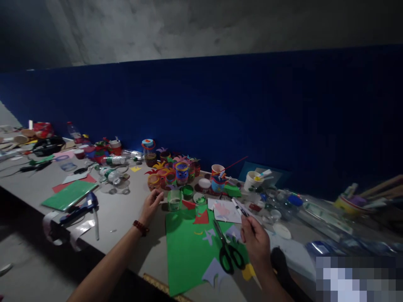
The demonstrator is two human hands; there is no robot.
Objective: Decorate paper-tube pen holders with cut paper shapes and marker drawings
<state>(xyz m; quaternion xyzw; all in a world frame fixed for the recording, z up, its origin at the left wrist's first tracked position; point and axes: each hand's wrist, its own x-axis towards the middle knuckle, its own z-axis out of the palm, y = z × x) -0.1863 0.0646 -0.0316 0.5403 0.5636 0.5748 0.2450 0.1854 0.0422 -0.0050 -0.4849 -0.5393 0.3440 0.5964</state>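
Observation:
My right hand (255, 238) is closed on a marker (239, 208) with a white end and a dark barrel, held above the right edge of a green sheet (184, 251). My left hand (152, 206) has its fingers curled together beside a green-tinted clear cup (174, 201); whether it pinches anything is too small to tell. Black-handled scissors (227, 251) lie on the green sheet among lilac paper cutouts (214, 270) and a red scrap (201, 216). A white card with a pink shape (222, 209) lies near the marker's tip.
Painted cups with paper leaves (181, 173) cluster along the blue wall. Pen cups (218, 183) stand right of them. Plastic bottles (327, 216) fill the right side. At left lie a blue glue gun (90, 202), a green folder (71, 195) and more bottles (109, 174).

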